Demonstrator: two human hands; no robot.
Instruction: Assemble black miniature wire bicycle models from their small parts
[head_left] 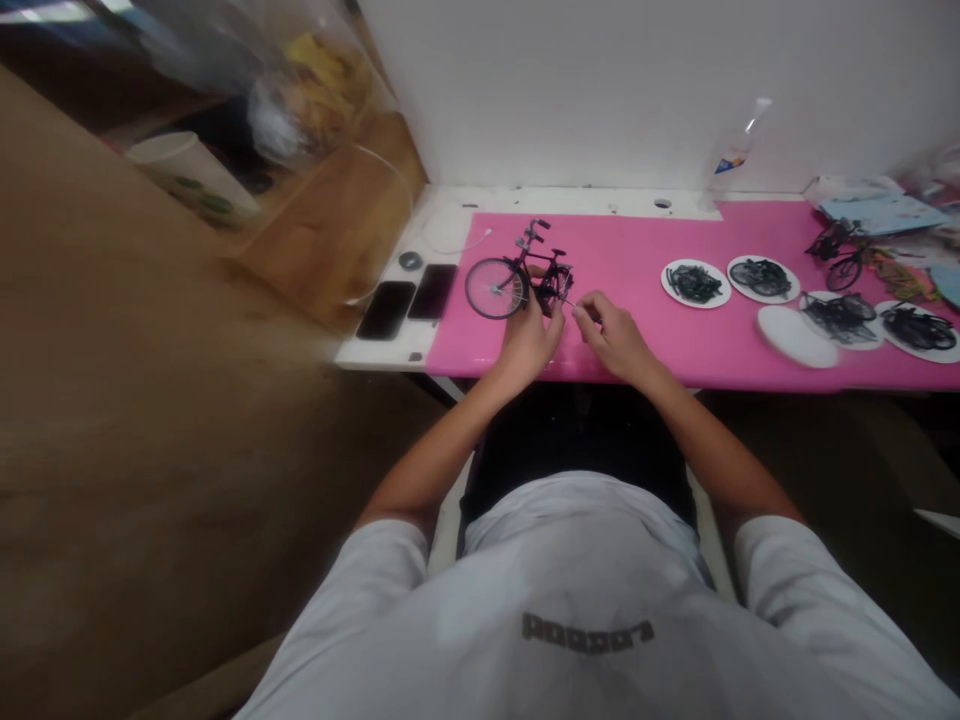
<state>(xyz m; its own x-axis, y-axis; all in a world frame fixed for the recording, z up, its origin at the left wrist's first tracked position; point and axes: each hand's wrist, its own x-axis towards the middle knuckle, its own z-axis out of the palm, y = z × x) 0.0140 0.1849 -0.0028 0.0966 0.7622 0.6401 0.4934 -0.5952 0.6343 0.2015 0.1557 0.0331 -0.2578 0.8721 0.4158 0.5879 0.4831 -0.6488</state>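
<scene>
A small black model bicycle (pixel 517 268) is held up over the pink table cover, its front wheel pointing left. My left hand (pixel 531 335) is closed around its lower frame near the rear part. My right hand (pixel 613 335) is just right of the bicycle's rear end, with thumb and forefinger pinched together. A thin, light rod-like piece shows between those fingertips and the rear of the bicycle; its kind is too small to make out. The fingers of my left hand partly hide the bicycle's lower middle.
Several white plates with dark parts, such as the near-left plate (pixel 696 300), and a white lid or plate (pixel 796 337) lie right. Another model bicycle (pixel 844 265) stands beyond. Two black phones (pixel 386 310) lie left. A clear bottle (pixel 739 150) stands by the white wall.
</scene>
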